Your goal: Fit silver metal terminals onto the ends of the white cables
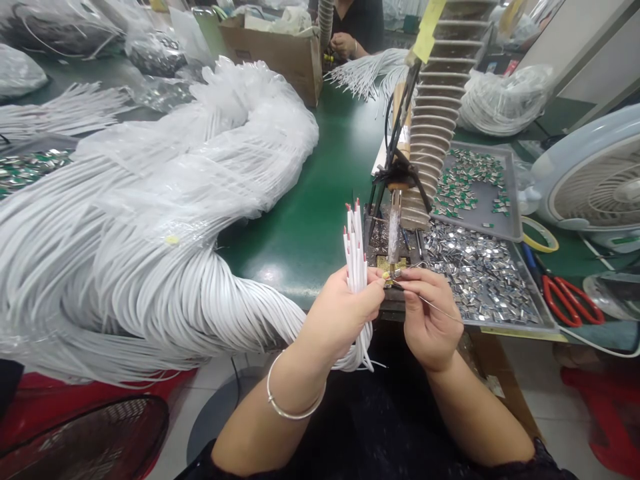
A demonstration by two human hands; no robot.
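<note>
My left hand [345, 310] is wrapped round a bundle of white cables [356, 257] whose cut ends, showing red tips, point upward. Between thumb and fingers of my right hand [433, 313] is a thin strand of solder wire [440, 310], its tail trailing to the right. Both hands' fingertips meet just below a soldering iron [394, 230] fixed tip-down in a stand. A small metal connector [397, 273] sits at the iron's tip, between my fingertips; which fingers bear it I cannot tell. The contact point is partly hidden.
A large coil of white cables [165, 220], partly in plastic, covers the left. On the right are a tray of green-and-silver parts [513, 193], a tray of metal shells [543, 313], red-handled scissors [570, 300] and a fan [600, 180]. A ribbed hose [435, 113] hangs beside the iron. Another person's hand [344, 45] is opposite.
</note>
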